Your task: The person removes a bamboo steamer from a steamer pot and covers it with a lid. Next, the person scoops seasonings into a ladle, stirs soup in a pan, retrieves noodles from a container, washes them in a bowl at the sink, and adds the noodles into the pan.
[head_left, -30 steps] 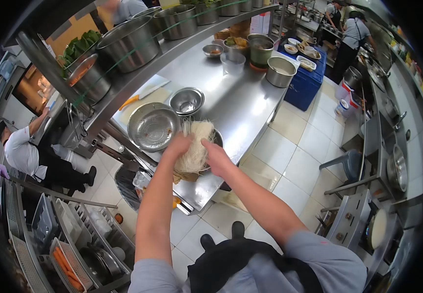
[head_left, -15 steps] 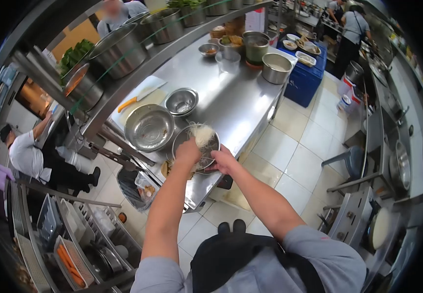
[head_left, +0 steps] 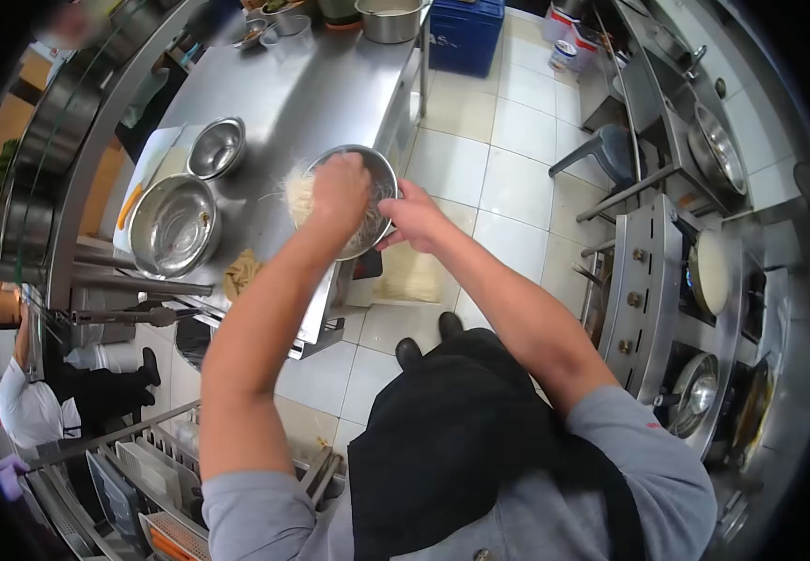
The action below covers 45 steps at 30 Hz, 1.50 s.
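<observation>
My left hand (head_left: 338, 190) presses a bundle of pale thin noodles (head_left: 299, 194) down into a steel bowl (head_left: 382, 178) at the front edge of the steel counter (head_left: 302, 103). Noodle strands spill over the bowl's left rim. My right hand (head_left: 412, 215) grips the bowl's near rim. A second clump of brownish noodles (head_left: 241, 272) lies on the counter to the left, near the edge.
A large empty steel bowl (head_left: 173, 225) and a smaller one (head_left: 216, 148) sit left of my hands, by a white cutting board (head_left: 148, 168). A pot (head_left: 390, 19) and blue crate (head_left: 466, 28) stand farther away. Stove burners (head_left: 695, 393) run along the right. A person in white (head_left: 26, 407) crouches lower left.
The noodle bundle went from being held up in both hands to being pushed into the bowl. My right hand shifted onto the bowl's rim, and my view tilted downward.
</observation>
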### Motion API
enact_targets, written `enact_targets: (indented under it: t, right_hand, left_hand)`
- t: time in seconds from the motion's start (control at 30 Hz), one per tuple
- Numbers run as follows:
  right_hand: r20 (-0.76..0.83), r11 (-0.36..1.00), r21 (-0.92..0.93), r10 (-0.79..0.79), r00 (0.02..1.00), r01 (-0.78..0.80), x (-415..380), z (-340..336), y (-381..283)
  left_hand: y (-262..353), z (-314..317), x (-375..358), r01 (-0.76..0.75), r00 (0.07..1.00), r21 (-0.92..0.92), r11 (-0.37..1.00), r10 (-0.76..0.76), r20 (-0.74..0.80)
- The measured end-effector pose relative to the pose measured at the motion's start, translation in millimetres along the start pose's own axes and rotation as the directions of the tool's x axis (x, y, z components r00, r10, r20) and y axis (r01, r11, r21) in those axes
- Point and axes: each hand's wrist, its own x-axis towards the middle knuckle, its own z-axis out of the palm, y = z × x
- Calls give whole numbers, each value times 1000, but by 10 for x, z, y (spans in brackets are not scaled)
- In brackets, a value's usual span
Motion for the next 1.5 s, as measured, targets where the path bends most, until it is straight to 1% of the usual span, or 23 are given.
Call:
enact_targets:
  t: [0.03, 0.1, 0.17, 0.23, 0.3, 0.37, 0.43, 0.57, 0.63, 0.7, 0.8, 0.83, 0.87, 0.93, 0.97, 1.03, 1.07, 1.1, 1.17, 1.27, 1.33, 1.47, 1.5]
  right_hand:
    - [-25, 1000, 17, -2, 1000, 2, -19, -71, 16]
    - [-29, 999, 48, 9, 1000, -8, -71, -256, 33]
    - [-17, 980, 181, 85, 996, -80, -81, -528, 75]
    - [-26, 972, 223, 83, 996, -75, -59, -783, 145]
    - [-83, 977, 196, 107, 991, -89, -32, -1040, 179]
    - [-71, 978, 184, 113, 991, -99, 61, -1296, 175]
    - [12, 962, 223, 158, 987, -156, 156, -1543, 310]
    - [-22, 955, 239, 189, 982, -178, 559, -2060, 512]
    - [-62, 970, 225, 112, 992, -96, 788, -2463, 678]
    - [-122, 973, 223, 96, 988, -67, 962, -2889, 864]
    - [-252, 971, 235, 109, 962, -48, 1154, -3480, 1177]
    - [-289, 966, 251, 135, 948, -61, 1187, -3655, 1312]
    - [-294, 963, 257, 162, 942, -85, 1194, -3811, 1443]
    - [-350, 957, 274, 189, 918, -93, 1194, -4104, 1696]
    - [-359, 954, 277, 213, 909, -114, 1172, -4238, 1847]
    - [-406, 949, 288, 241, 881, -127, 1131, -4437, 2122]
    - [-417, 949, 279, 258, 871, -148, 1082, -4500, 2204]
    - [-425, 948, 279, 267, 865, -155, 1046, -4561, 2312]
    - [-456, 932, 313, 316, 832, -183, 956, -4651, 2489]
    - [-451, 918, 362, 325, 831, -163, 884, -4673, 2608]
    - [-456, 907, 387, 347, 820, -169, 833, -4651, 2644]
    - [-460, 902, 399, 351, 816, -163, 858, -4596, 2643]
    - [-452, 903, 400, 343, 823, -157, 871, -4568, 2605]
  left_hand:
    - [132, -32, 84, -7, 1000, 3, 1000, 7, -4]
    - [372, -13, 265, 23, 998, -403, 915, 0, 57]
    - [514, -13, 379, 89, 979, -522, 848, 22, 203]
    - [604, 22, 401, -17, 998, -821, 571, 54, 18]
    - [695, -109, 419, 18, 998, -862, 507, 42, 46]
    - [820, -133, 506, -71, 983, -818, 570, -97, -154]
    - [1042, 66, 579, -20, 994, -840, 542, -77, -73]
    - [1380, 98, 759, -93, 931, -850, 518, -257, -258]
    - [1604, 578, 650, 140, 778, -973, 182, -629, -5]
    - [1982, 1342, 584, 243, 630, -930, -277, -684, 368]
    - [2673, 2657, 455, 378, 447, -550, -745, -373, 813]
    - [2881, 3008, 432, 419, 337, -370, -829, -236, 911]
    - [3062, 3308, 419, 435, 322, -348, -830, -217, 922]
    - [3380, 3872, 498, 134, 99, 57, -989, 70, 993]
    - [3540, 4113, 541, 146, 83, 78, -986, 91, 992]
    - [3815, 4567, 619, 165, -141, 102, -981, 79, 987]
    - [3918, 4750, 621, 173, -150, 119, -978, 93, 984]
    - [3966, 4938, 624, 128, -18, 146, -981, 145, 989]
    - [4068, 5100, 699, 86, 103, 189, -978, 198, 975]
    - [3945, 5129, 971, 137, 76, 189, -972, 201, 977]
    - [3868, 4903, 1104, 235, -153, 193, -952, 160, 975]
    - [3677, 4617, 1196, 246, -184, 231, -941, 189, 965]
    - [3673, 4617, 1074, 738, -58, -121, -664, -240, 969]
